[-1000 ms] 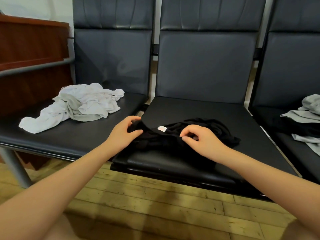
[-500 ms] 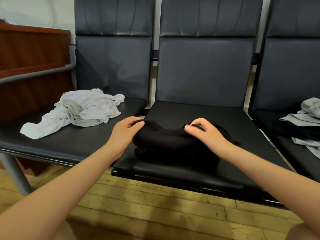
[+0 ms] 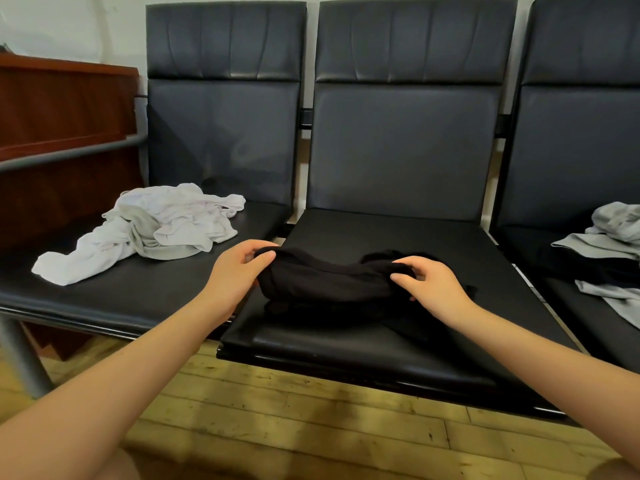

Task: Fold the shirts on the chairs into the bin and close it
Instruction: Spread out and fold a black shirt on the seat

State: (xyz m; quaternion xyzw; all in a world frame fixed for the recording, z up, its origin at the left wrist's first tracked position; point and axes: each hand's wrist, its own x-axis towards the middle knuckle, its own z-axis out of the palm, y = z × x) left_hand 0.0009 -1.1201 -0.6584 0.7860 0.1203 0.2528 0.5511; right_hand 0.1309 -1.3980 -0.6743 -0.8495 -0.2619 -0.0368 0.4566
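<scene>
A black shirt (image 3: 329, 282) lies bunched in the middle of the frame, on the front half of the centre chair's seat (image 3: 398, 237). Both hands have it by its upper edge. The left hand (image 3: 239, 271) grips the shirt's left end, thumb on the near side and fingers curled over the top of the cloth. The right hand (image 3: 429, 285) pinches the right end, fingers bent round a fold and the thumb tucked below. Between the two hands the fabric sags in a thick roll, its lower part resting on the seat, with a loose flap trailing toward the lower right under the right forearm.

Left of centre, on the neighbouring chair (image 3: 214, 133), a white shirt (image 3: 156, 226) sits in a crumpled heap, one sleeve stretched toward the left edge of the frame. At the right edge, on the third chair (image 3: 581, 140), a grey shirt (image 3: 613, 237) lies rumpled over something dark; what that is I cannot tell. All three chairs are dark padded seats joined in a row. In the upper left stands a reddish wooden cabinet (image 3: 62, 105) with a grey metal rail (image 3: 69, 154) crossing in front of it. A worn yellowish plank floor (image 3: 311, 427) fills the bottom of the frame.
</scene>
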